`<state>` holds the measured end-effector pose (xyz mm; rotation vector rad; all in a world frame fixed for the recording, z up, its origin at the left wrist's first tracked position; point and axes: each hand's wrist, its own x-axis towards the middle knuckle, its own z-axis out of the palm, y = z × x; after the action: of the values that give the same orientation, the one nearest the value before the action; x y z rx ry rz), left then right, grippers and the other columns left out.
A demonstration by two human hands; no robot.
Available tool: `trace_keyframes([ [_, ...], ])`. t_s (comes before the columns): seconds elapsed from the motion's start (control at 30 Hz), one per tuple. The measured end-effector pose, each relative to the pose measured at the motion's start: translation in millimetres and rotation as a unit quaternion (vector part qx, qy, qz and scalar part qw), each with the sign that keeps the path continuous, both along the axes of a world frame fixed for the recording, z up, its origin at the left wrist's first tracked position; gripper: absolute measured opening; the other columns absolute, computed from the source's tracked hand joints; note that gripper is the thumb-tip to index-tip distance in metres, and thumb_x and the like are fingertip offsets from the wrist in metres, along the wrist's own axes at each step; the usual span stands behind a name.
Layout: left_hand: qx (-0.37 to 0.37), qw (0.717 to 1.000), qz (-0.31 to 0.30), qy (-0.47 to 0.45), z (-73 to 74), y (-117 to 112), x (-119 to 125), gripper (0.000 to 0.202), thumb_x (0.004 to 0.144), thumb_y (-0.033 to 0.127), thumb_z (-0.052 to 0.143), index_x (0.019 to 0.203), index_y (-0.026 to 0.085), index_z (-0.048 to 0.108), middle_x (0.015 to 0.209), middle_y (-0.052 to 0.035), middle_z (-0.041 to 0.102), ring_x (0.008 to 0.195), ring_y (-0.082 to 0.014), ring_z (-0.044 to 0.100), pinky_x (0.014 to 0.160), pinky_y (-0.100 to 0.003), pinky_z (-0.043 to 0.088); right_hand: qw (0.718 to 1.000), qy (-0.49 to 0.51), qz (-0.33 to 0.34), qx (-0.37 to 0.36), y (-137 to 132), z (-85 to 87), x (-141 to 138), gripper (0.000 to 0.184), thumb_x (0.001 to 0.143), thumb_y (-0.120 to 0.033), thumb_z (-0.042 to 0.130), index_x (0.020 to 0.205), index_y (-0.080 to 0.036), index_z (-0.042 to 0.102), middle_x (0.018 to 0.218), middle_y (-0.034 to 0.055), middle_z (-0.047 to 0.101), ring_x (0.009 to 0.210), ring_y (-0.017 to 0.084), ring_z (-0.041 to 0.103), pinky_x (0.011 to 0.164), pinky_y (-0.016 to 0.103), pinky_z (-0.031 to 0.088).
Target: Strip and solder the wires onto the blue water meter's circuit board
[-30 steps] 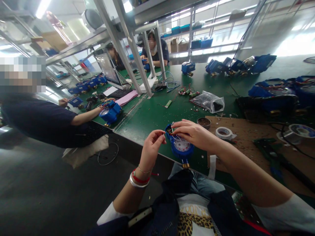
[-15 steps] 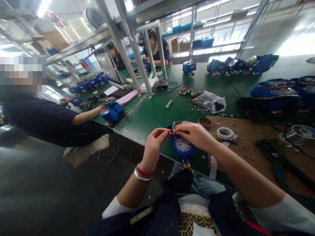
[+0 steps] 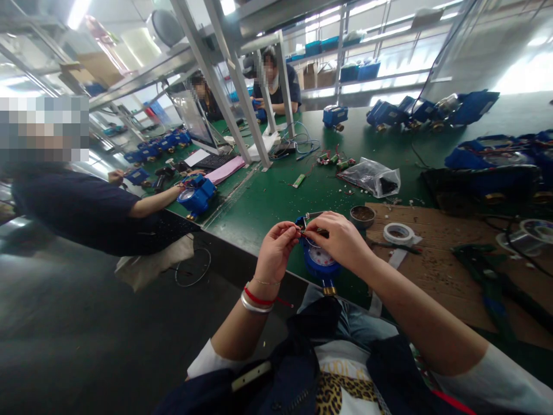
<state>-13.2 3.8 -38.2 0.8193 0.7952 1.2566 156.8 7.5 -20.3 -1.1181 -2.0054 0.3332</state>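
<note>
A blue water meter point(image 3: 320, 270) with a round white dial and a brass threaded end stands at the bench's near edge, in front of my body. Over its open upper part, my left hand point(image 3: 276, 249) pinches thin wires point(image 3: 301, 231) between thumb and forefinger. My right hand point(image 3: 339, 237) is closed on the same wires from the other side, its fingertips almost meeting the left ones. Its bent fingers and back cover part of the dial and the meter's top. The exact wire ends are too small to make out.
To the right, a round tin point(image 3: 362, 215), a tape roll point(image 3: 398, 233), green-handled cutters point(image 3: 481, 276) and a solder spool point(image 3: 529, 236) lie on or by cardboard point(image 3: 432, 274). Beyond are a plastic bag point(image 3: 367, 176), a battery point(image 3: 298, 181) and more meters point(image 3: 334, 117). A co-worker point(image 3: 82, 202) sits left.
My fingers have shifted slightly at the wires, the right fingertips curling in a little more. The meter stays in place; the whole view has moved a little.
</note>
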Motion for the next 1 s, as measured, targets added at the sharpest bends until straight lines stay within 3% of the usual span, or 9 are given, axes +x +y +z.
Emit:
trace_keyframes([
  [0.3, -0.008, 1.0, 0.006, 0.001, 4.1, -1.7, -1.3, 0.03, 0.071, 0.022, 0.074, 0.093, 0.01, 0.058, 0.089, -0.0041, 0.059, 0.078, -0.0086, 0.058, 0.071, -0.019, 0.047, 1.0, 0.011, -0.008, -0.005, -0.2, -2.2, -0.9, 0.01, 0.083, -0.027, 0.062, 0.081, -0.018, 0.065, 0.083, 0.0007, 0.063, 0.085, 0.015, 0.054, 0.083, 0.03, 0.038],
  [0.67, 0.011, 1.0, -0.002, 0.018, -1.2, -1.7, 0.2, 0.026, 0.073, 0.022, 0.071, 0.094, 0.012, 0.058, 0.09, -0.0039, 0.059, 0.079, -0.0084, 0.057, 0.074, -0.02, 0.045, 1.0, 0.003, -0.005, -0.007, 0.0, -1.4, -0.2, 0.012, 0.084, -0.028, 0.061, 0.081, -0.017, 0.065, 0.083, 0.0011, 0.063, 0.085, 0.015, 0.054, 0.083, 0.031, 0.038],
  [0.8, 0.084, 0.991, 0.018, 0.099, -0.7, -3.9, 3.6, 0.021, 0.077, 0.024, 0.068, 0.091, 0.012, 0.06, 0.089, -0.0051, 0.06, 0.08, -0.0096, 0.056, 0.078, -0.022, 0.044, 1.0, -0.002, 0.009, 0.004, -0.2, -3.5, 0.2, 0.009, 0.084, -0.026, 0.06, 0.084, -0.018, 0.065, 0.087, 0.0009, 0.063, 0.088, 0.016, 0.054, 0.086, 0.031, 0.037],
  [1.0, 0.187, 0.95, 0.039, 0.248, -0.5, -5.8, 7.3, 0.021, 0.081, 0.03, 0.064, 0.093, 0.012, 0.06, 0.095, -0.0066, 0.06, 0.088, -0.0137, 0.056, 0.083, -0.025, 0.045, 1.0, -0.009, 0.014, 0.014, -1.2, -7.8, 2.4, 0.018, 0.082, -0.021, 0.06, 0.1, -0.017, 0.06, 0.095, -0.0005, 0.063, 0.092, 0.015, 0.054, 0.091, 0.031, 0.037],
])
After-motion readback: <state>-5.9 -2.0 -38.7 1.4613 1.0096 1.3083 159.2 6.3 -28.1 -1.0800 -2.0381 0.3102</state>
